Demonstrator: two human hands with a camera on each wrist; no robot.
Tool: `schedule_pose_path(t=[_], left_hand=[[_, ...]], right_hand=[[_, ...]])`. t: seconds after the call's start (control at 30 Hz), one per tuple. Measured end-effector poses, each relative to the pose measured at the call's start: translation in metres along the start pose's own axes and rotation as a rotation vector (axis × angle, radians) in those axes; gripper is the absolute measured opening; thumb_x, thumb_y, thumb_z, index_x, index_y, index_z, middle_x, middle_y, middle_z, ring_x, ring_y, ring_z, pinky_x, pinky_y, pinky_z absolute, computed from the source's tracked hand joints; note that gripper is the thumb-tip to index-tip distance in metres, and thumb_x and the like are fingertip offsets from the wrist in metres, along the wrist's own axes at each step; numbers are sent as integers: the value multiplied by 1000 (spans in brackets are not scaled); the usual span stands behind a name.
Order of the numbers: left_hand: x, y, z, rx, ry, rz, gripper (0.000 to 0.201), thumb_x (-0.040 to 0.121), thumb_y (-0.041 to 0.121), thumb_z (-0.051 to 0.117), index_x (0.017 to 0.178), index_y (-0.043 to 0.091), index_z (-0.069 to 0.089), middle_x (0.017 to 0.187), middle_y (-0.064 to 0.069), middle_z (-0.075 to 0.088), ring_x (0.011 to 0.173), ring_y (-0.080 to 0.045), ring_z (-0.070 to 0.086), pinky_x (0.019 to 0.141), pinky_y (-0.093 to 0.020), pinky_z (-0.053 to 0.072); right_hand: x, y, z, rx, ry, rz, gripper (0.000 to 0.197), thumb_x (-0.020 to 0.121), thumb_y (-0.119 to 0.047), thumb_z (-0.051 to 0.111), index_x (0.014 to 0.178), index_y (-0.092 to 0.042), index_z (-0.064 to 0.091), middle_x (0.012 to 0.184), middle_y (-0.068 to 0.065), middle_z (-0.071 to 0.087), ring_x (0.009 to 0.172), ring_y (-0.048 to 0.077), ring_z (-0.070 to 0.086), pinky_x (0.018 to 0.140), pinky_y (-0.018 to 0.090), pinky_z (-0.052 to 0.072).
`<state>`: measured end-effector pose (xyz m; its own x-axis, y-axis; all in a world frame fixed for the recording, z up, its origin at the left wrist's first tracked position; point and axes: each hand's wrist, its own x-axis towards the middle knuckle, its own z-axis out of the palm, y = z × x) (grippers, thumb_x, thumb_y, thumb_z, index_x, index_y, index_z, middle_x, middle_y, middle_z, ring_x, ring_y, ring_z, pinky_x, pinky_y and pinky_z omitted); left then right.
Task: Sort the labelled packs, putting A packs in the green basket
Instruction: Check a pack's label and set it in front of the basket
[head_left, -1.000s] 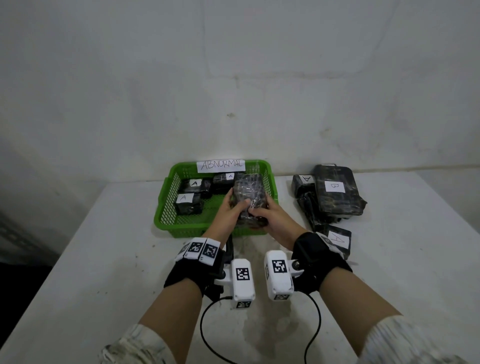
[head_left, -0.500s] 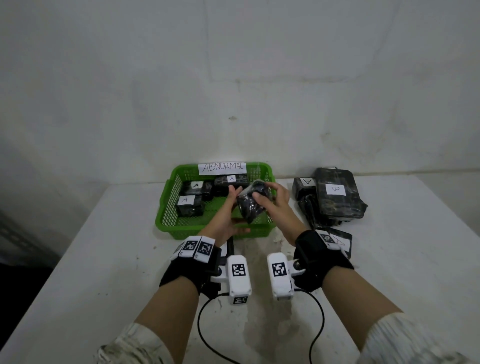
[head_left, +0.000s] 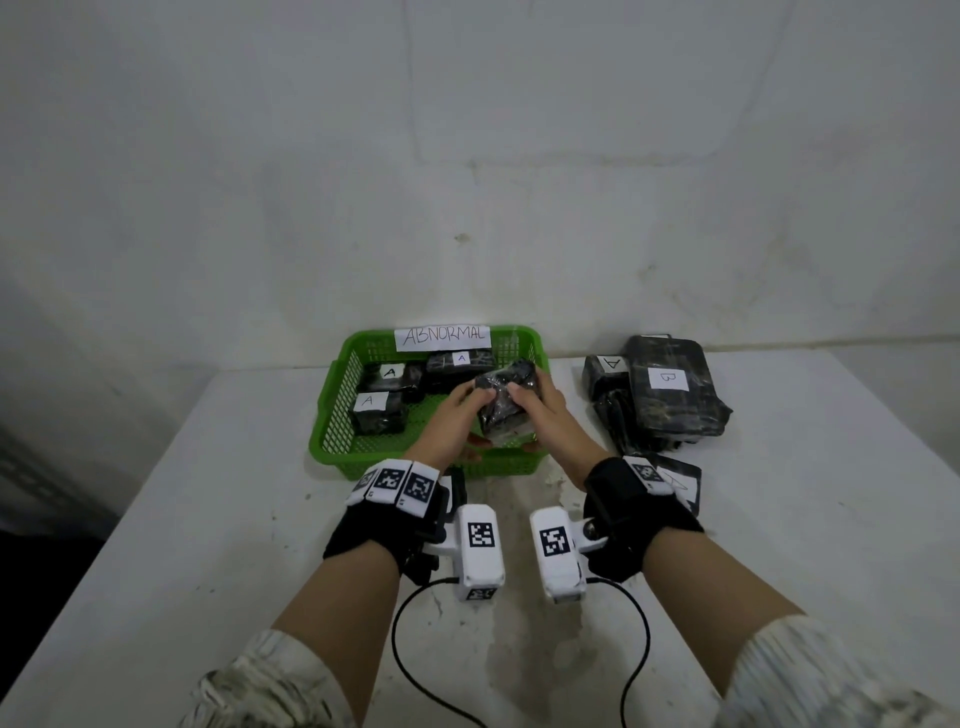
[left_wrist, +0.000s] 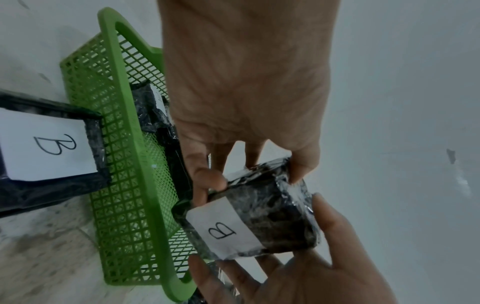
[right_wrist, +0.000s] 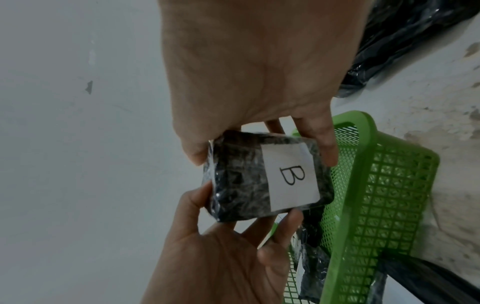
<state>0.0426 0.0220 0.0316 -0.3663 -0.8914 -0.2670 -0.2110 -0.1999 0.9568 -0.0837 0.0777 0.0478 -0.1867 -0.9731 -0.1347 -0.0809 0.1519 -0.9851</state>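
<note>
You held a small dark pack (head_left: 506, 410) in both hands over the near right part of the green basket (head_left: 332, 415), clear of the three A packs (head_left: 376, 413) lying inside. Your left hand (head_left: 457, 415) pinched its left side, thumb on top and fingers beneath, and your right hand (head_left: 540, 413) gripped the right side the same way. The wrist views showed its white label (right_wrist: 291, 176) on the underside, reading B, so by my judgement it did not belong in that basket and wanted to go with the pile (head_left: 670, 395) on the table (head_left: 208, 519) to the right. It looked like a light, fairly firm block wrapped in glossy crinkled film; the film could slide under dry fingertips, so you did best to clamp the two opposite short sides, as you were doing, rather than pinch loose wrap. One hand across its width would probably have carried it. Nothing about it looked fragile.
</note>
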Motion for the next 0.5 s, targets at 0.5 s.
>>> schedule_pose_path(t=[0.5], left_hand=[[-4,-3,-20,47,-70,168,66,80,9,71,136,29,43,125,-10,55,101,-14,58,71,-17,53]], right_hand=[[12,-2,-15,13,55,179,89,80,-80,17,148,-24,25,140,17,48,125,33,50,101,47,42]])
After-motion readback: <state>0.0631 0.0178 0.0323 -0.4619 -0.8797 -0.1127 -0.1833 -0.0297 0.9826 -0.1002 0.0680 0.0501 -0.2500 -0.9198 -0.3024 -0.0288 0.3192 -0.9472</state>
